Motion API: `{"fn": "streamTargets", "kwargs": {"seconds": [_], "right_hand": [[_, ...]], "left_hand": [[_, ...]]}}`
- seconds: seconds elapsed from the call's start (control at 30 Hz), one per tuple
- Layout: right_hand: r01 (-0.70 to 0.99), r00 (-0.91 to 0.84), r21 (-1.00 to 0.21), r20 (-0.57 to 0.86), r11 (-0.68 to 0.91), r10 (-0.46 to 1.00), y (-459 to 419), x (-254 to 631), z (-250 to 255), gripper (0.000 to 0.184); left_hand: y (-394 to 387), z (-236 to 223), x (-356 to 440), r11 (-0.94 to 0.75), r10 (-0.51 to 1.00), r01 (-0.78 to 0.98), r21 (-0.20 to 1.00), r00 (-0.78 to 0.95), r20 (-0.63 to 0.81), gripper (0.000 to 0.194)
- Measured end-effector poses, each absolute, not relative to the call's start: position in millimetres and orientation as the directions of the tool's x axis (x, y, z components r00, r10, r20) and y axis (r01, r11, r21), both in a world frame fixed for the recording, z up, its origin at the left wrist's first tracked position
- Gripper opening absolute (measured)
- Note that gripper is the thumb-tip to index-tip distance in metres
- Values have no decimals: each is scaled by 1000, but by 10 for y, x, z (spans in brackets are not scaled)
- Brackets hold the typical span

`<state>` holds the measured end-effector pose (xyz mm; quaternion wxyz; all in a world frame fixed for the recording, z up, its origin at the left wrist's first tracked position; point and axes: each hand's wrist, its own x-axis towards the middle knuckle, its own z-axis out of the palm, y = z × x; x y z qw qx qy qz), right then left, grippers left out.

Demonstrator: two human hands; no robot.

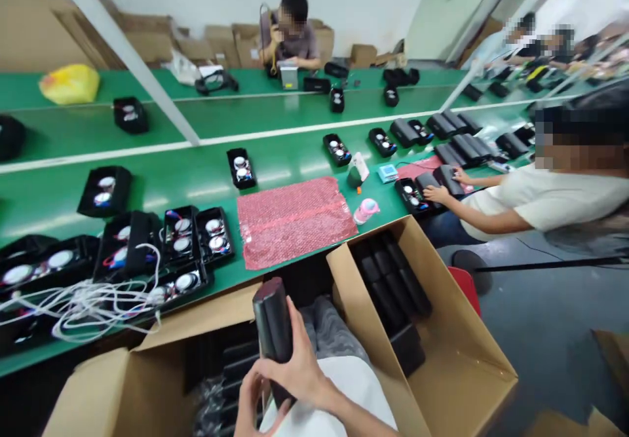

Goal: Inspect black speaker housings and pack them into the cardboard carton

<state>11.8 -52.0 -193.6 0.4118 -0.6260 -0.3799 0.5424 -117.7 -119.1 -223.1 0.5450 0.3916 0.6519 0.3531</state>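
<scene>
Fingers of the left hand [246, 391] and right hand [303, 363] grip a black case [274, 322] upright between two cardboard boxes [472, 378]; shells [388, 273] partly fill one, while open cases [216, 232] on the green table [280, 155] appear unfinished.

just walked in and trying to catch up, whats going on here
The left hand and right hand hold a black casing above the lap, between two open cardboard boxes. Ahead, a pink bubble wrap sheet lies on the green bench, with open black housings to its left. A co-worker at the right has both hands on similar casings.
</scene>
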Motion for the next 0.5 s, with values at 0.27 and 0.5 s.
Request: {"fn": "streamTargets", "kwargs": {"seconds": [0.27,0.5], "right_hand": [[-331,260,-941,-161,-68,952,-888,945,-1006,103],[-224,458,-973,-50,61,888,-1363,1370,-712,89]], "left_hand": [[-537,-1118,-390,184,896,-91,979,424,-129,130],[-606,-684,-186,207,690,-166,964,724,-23,119]]}}
